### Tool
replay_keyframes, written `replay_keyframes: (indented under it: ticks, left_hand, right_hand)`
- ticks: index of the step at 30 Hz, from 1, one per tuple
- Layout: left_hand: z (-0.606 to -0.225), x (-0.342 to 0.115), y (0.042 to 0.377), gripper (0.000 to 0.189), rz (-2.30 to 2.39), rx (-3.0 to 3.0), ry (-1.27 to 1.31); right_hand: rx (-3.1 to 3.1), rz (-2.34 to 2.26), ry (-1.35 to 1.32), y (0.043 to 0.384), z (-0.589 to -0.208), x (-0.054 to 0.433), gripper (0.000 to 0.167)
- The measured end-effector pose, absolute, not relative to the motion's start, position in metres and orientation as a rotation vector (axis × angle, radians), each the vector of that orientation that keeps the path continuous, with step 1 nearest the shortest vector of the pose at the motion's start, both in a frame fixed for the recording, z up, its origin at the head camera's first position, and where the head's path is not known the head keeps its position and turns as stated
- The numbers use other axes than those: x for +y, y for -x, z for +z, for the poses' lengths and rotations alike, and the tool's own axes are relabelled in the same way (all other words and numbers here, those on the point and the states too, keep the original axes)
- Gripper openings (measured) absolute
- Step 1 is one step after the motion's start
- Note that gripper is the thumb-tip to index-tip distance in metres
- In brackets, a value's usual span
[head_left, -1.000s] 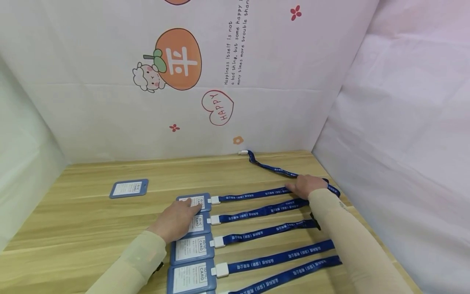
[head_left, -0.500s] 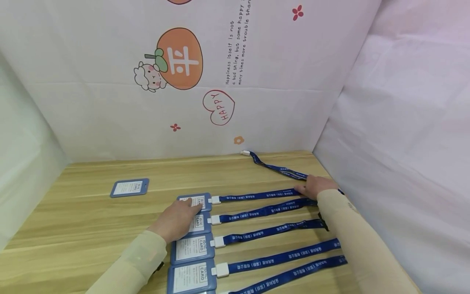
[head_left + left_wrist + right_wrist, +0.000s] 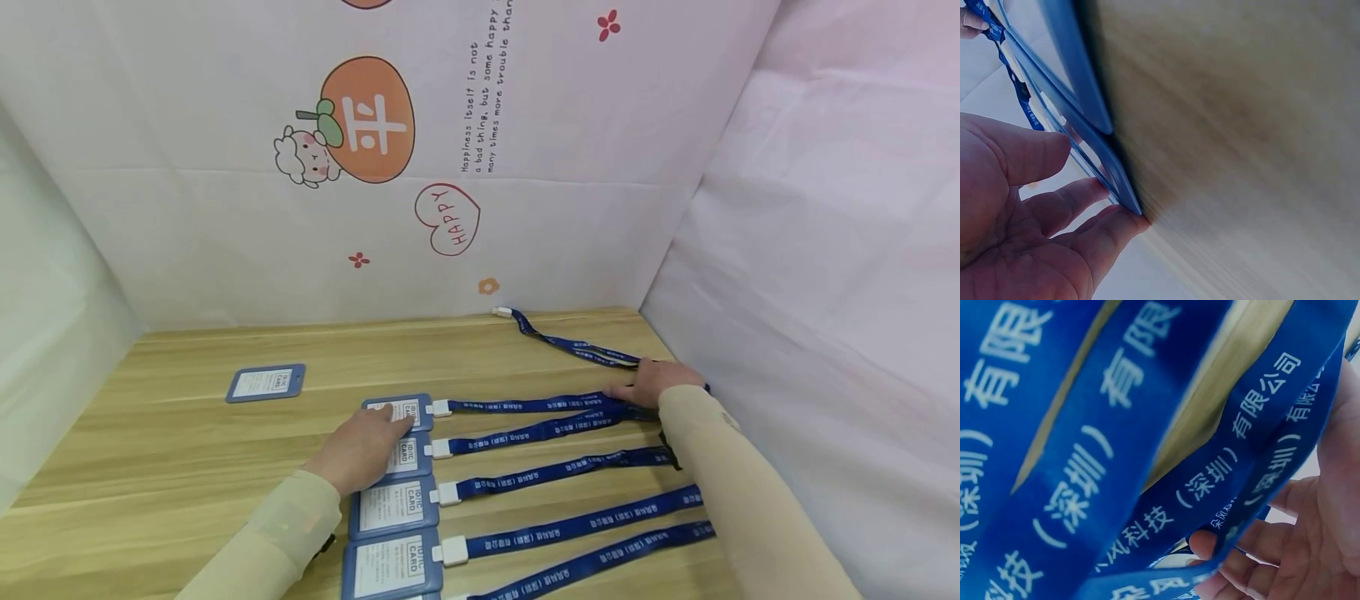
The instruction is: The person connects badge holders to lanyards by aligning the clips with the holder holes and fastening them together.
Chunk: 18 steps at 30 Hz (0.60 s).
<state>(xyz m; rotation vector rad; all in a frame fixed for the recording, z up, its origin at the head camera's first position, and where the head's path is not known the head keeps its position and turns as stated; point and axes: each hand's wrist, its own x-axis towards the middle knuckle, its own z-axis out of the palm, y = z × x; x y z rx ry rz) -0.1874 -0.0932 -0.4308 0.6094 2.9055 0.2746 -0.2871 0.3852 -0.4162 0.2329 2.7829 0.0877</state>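
My left hand (image 3: 362,452) lies over the upper badge holders in a column. Its extended fingers touch the top blue-framed badge holder (image 3: 422,410); the left wrist view shows fingertips at the frame's edge (image 3: 1127,187). A white clip (image 3: 440,407) joins that holder to a dark blue printed lanyard (image 3: 517,407) running right. At its far end my right hand (image 3: 656,383) pinches the strap; in the right wrist view thumb and fingers close around blue strap (image 3: 1266,481). A separate lanyard (image 3: 562,342) with a white clip (image 3: 502,312) passes beside or beneath that hand.
Below, several more badge holders (image 3: 393,508) lie stacked in a column, their lanyards (image 3: 555,475) stretched rightward. One badge holder (image 3: 266,382) without a lanyard lies at the left on the wooden table (image 3: 180,467). White printed cloth (image 3: 225,233) stands behind, plain cloth (image 3: 817,275) at the right.
My right hand has moved to the right along the lanyards, and the top strap's right part has shifted slightly toward me. My left hand has stayed on the badge holders.
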Motion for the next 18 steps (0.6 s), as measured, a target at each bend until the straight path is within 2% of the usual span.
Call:
replay_keyframes:
  ticks: [9,18]
  left_hand:
    - [-0.431,-0.092,0.188,0.042,0.268,2.898,-0.601]
    - [-0.431,-0.092,0.188,0.041,0.27,2.907,-0.602]
  right_hand:
    - [2.791,0.062,-0.174,0.29,-0.425,0.399,0.074]
    - [2.844,0.052,-0.151,0.292,-0.421,0.409,0.075]
